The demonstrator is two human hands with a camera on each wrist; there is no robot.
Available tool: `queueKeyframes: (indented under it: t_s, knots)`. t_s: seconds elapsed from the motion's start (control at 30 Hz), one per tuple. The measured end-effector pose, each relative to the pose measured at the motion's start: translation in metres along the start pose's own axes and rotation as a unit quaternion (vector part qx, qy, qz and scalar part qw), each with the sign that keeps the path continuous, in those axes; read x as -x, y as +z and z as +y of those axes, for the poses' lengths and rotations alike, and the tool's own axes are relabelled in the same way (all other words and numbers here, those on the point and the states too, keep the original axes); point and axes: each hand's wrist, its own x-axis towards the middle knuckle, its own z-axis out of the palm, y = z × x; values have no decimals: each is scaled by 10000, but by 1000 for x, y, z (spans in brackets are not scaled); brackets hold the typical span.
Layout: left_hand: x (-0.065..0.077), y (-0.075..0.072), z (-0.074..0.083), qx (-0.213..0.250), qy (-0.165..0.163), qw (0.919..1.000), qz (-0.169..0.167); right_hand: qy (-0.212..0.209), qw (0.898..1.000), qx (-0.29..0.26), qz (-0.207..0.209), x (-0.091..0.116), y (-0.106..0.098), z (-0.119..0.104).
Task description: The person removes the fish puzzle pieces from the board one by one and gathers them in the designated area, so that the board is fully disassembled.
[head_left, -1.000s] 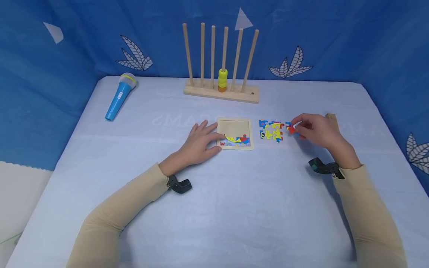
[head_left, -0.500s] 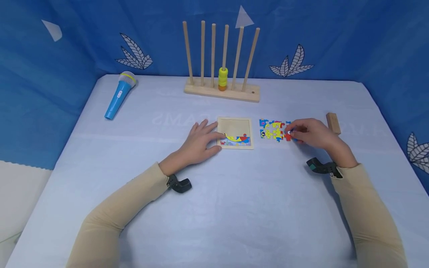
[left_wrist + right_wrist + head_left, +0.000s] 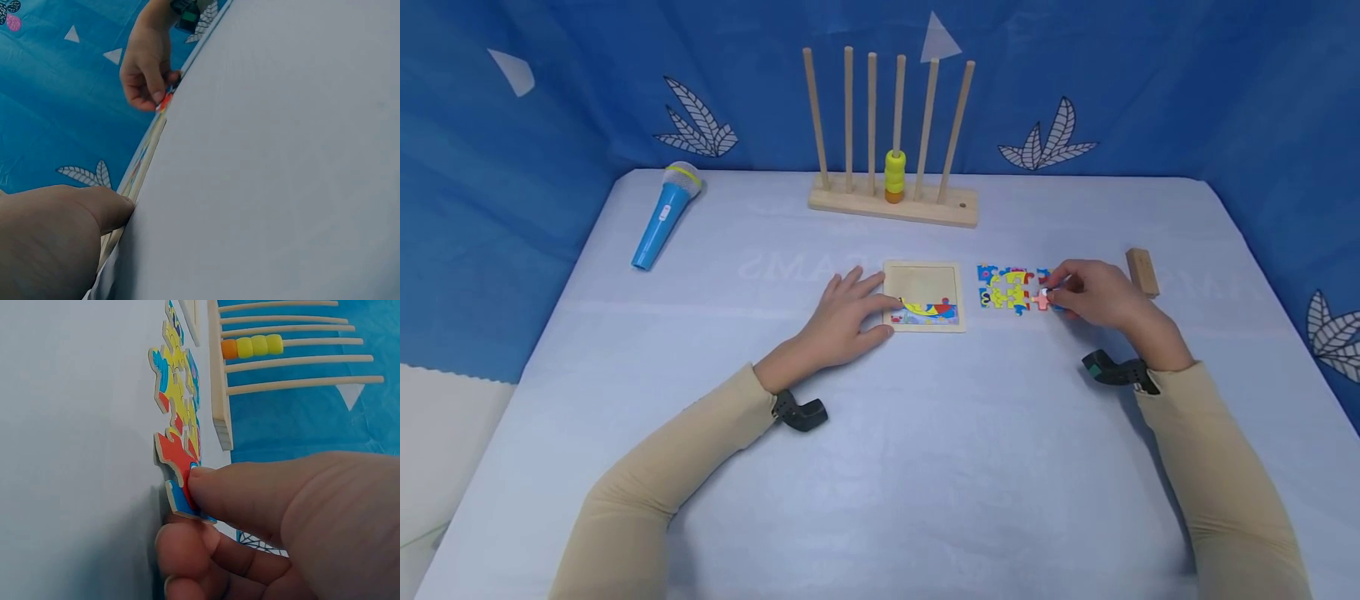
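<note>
My left hand point(image 3: 842, 321) rests with spread fingers at the left side of a square wooden puzzle tray point(image 3: 925, 279). Along the tray's bottom lie fitted pieces in yellow, red and blue. To the tray's right, a cluster of loose jigsaw pieces point(image 3: 1007, 287), mostly yellow and blue, lies on the table. My right hand point(image 3: 1097, 292) pinches a red and blue jigsaw piece point(image 3: 178, 454) at the cluster's right side. In the right wrist view the thumb presses on its face, with curled fingers behind its near edge.
A wooden stand point(image 3: 850, 202) with upright pegs, one carrying yellow and orange beads, is at the back. A blue toy microphone point(image 3: 662, 221) lies at the back left. Beyond my right hand is a small wooden block point(image 3: 1142, 272). Blue cloth point(image 3: 760, 50) surrounds the table.
My right hand has moved left with the red piece, bringing it up against the loose cluster. The wooden block came into fuller view. My left hand stays in place.
</note>
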Motion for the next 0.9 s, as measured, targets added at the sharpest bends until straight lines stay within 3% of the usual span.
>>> queueKeyframes:
  t_s: [0.9]
  knots:
    - [-1, 0, -1, -16, 3, 10000, -1, 263, 9994, 140, 195, -4, -1, 7]
